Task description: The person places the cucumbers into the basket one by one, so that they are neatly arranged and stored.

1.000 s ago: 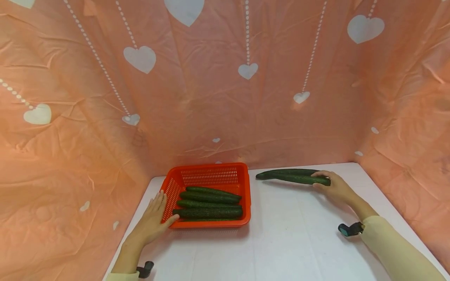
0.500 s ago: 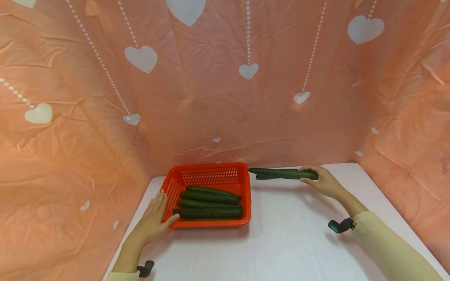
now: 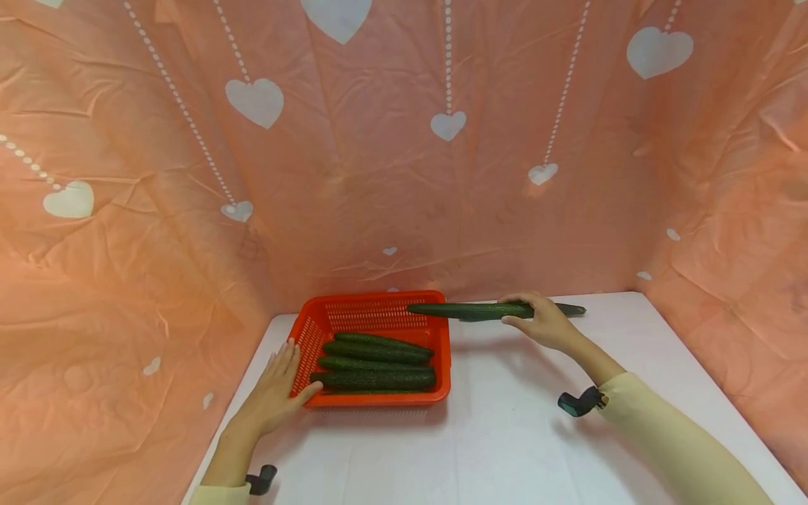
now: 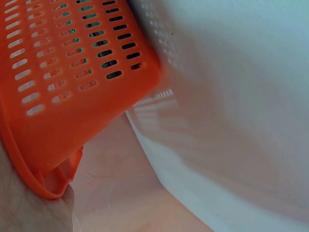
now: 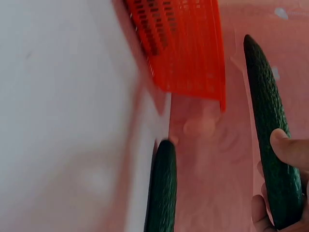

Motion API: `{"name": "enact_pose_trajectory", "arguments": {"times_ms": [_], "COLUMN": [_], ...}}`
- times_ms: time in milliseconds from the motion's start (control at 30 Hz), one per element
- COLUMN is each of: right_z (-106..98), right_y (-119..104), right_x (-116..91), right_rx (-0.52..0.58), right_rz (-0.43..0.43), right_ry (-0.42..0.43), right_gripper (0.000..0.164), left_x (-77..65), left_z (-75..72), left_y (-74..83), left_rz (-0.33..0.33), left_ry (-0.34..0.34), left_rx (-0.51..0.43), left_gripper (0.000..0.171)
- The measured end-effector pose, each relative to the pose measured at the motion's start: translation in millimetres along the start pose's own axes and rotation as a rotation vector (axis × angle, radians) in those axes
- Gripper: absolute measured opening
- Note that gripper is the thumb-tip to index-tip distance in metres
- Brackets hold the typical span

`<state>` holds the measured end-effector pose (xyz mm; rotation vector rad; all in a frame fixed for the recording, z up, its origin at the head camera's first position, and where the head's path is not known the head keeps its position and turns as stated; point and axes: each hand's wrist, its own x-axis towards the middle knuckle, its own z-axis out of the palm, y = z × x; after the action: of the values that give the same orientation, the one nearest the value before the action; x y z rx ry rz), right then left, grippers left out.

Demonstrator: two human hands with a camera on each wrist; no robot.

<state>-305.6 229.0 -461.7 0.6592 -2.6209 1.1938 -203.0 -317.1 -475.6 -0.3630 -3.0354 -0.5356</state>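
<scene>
My right hand (image 3: 541, 321) grips a dark green cucumber (image 3: 457, 310) near its right end, thumb on one side and fingers on the other. In the right wrist view this cucumber (image 5: 268, 106) is off the table, its narrow tip pointing away. In the head view the tip overlaps the right rim of a red plastic basket (image 3: 445, 351). Behind the hand a second cucumber (image 3: 573, 309) lies on the table, partly hidden. My left hand (image 3: 273, 393) rests on the basket's left rim with straight fingers, the thumb stretched over the front corner.
Several cucumbers (image 3: 379, 381) lie side by side in the basket's front half. The white-covered table (image 3: 505, 435) ends at a peach cloth backdrop (image 3: 353, 210) with white hearts, which also closes both sides.
My right hand has lifted the cucumber and carried it left until its tip overlaps the basket. The other cucumber's right end has come into view. The left hand stays on the rim.
</scene>
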Motion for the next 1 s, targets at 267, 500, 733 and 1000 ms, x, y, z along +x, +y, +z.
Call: {"name": "enact_pose_trajectory", "arguments": {"times_ms": [267, 500, 733, 1000], "right_z": [26.2, 54.7, 82.8, 108.5], "right_y": [-23.7, -49.3, -75.9, -98.0], "right_x": [16.7, 24.6, 21.1, 17.5], "right_rx": [0.023, 0.06, 0.059, 0.113], "right_rz": [-0.028, -0.078, -0.095, -0.102], "right_ry": [-0.012, -0.028, -0.06, -0.095], "right_gripper": [0.035, 0.036, 0.033, 0.031], "left_x": [1.4, 1.2, 0.3, -0.6], "left_z": [-0.6, -1.9, -0.5, -0.8], "left_y": [1.2, 2.6, 1.7, 1.7], "left_rz": [-0.003, 0.001, -0.008, -0.012], "left_ry": [-0.006, -0.001, -0.007, 0.001], "left_rx": [0.002, 0.002, 0.002, -0.006], "left_gripper": [0.102, 0.102, 0.102, 0.102]}}
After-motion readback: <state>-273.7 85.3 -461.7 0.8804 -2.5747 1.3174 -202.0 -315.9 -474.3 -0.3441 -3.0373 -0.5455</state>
